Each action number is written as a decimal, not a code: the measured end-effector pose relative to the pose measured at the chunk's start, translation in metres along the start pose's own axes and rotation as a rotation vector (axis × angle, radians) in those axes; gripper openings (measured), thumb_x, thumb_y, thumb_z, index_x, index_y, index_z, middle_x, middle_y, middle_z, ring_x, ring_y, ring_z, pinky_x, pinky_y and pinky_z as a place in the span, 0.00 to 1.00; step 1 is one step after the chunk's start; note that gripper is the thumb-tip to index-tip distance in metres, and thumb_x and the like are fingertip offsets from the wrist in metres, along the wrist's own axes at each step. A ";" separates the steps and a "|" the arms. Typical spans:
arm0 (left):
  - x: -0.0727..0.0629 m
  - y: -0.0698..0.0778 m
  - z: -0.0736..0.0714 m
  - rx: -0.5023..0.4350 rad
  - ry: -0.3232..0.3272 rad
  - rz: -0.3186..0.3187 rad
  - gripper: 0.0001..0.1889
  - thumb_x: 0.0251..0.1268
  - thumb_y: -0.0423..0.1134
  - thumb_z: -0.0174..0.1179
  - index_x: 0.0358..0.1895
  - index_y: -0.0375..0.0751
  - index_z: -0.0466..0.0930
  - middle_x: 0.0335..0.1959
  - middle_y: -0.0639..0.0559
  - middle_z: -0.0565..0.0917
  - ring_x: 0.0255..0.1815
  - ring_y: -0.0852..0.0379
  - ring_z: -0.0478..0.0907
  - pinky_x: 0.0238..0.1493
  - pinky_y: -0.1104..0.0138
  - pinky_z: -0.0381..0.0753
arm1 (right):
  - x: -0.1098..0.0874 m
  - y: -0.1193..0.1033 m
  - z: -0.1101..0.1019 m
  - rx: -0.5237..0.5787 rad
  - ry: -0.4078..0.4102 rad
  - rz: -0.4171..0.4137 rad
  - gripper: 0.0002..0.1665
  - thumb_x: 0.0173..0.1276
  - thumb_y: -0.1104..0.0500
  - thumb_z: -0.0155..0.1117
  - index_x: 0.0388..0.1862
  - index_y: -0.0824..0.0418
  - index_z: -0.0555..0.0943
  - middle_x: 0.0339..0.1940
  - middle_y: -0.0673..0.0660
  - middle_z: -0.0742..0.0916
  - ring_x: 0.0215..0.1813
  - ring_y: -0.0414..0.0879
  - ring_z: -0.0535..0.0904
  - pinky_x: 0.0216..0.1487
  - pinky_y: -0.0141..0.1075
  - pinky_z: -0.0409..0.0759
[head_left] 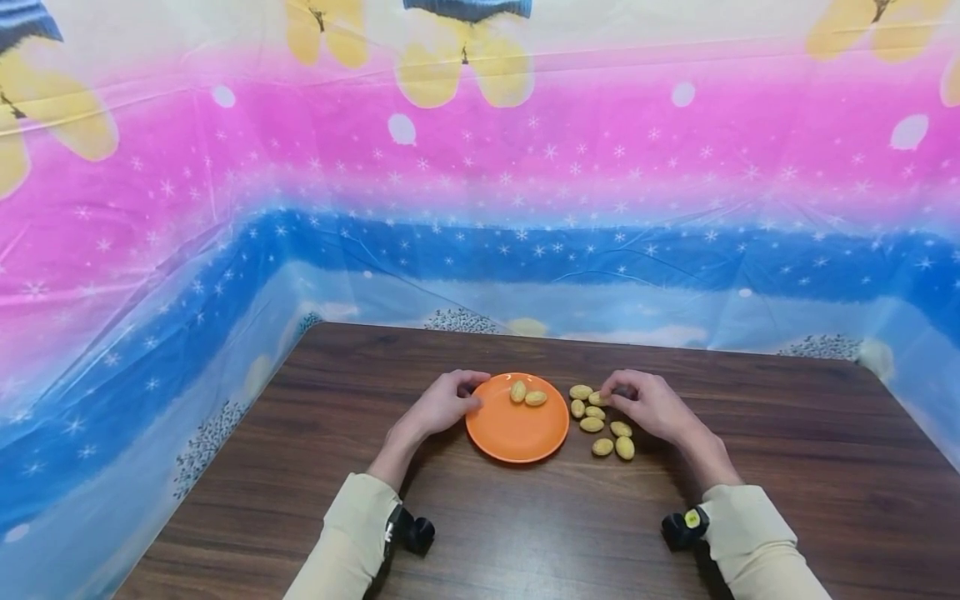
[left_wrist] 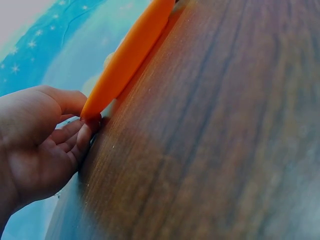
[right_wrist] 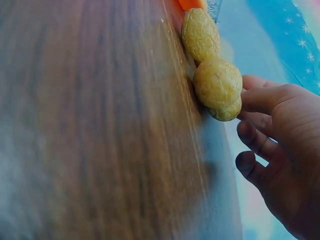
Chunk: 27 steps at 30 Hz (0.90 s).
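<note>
The near counter (head_left: 540, 525) lies free between the forearms (head_left: 401, 454); the left grip (head_left: 442, 402) blocks the left of the orange plate (head_left: 517, 433), yellow oval pieces (head_left: 591, 425) and the right grip (head_left: 651, 406) its right.

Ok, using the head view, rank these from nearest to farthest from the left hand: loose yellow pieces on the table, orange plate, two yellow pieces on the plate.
1. Orange plate: gripped at its left rim by the left hand.
2. Two yellow pieces: on the plate, toward its far edge.
3. Loose yellow pieces: on the table, right of the plate.
</note>
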<state>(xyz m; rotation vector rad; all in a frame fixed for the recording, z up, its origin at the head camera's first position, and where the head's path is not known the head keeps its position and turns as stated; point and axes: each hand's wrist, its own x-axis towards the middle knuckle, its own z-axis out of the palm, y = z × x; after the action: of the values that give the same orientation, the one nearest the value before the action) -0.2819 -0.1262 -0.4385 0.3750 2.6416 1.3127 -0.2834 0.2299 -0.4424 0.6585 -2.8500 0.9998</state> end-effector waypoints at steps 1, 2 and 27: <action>0.000 0.000 0.000 0.000 0.001 0.002 0.22 0.68 0.35 0.60 0.65 0.47 0.77 0.54 0.48 0.80 0.46 0.53 0.74 0.46 0.64 0.76 | 0.000 -0.001 0.000 0.007 0.002 0.001 0.05 0.71 0.59 0.64 0.40 0.49 0.84 0.45 0.50 0.88 0.37 0.41 0.81 0.43 0.41 0.78; 0.000 0.000 0.000 -0.001 0.002 0.003 0.22 0.68 0.35 0.60 0.65 0.47 0.78 0.54 0.48 0.80 0.46 0.53 0.74 0.46 0.64 0.76 | 0.000 -0.002 0.001 0.016 0.004 0.003 0.04 0.71 0.59 0.64 0.40 0.49 0.83 0.44 0.50 0.88 0.38 0.41 0.82 0.43 0.41 0.79; -0.001 -0.001 0.000 0.002 -0.001 0.012 0.22 0.68 0.35 0.60 0.65 0.47 0.77 0.54 0.48 0.79 0.44 0.53 0.74 0.44 0.65 0.76 | 0.003 -0.022 0.005 0.064 0.017 -0.002 0.05 0.76 0.60 0.58 0.47 0.50 0.76 0.43 0.52 0.85 0.39 0.45 0.81 0.39 0.39 0.78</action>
<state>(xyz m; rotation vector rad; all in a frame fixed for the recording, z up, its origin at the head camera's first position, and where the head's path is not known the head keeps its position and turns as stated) -0.2815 -0.1272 -0.4388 0.3923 2.6439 1.3134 -0.2768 0.2105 -0.4328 0.6542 -2.8134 1.0954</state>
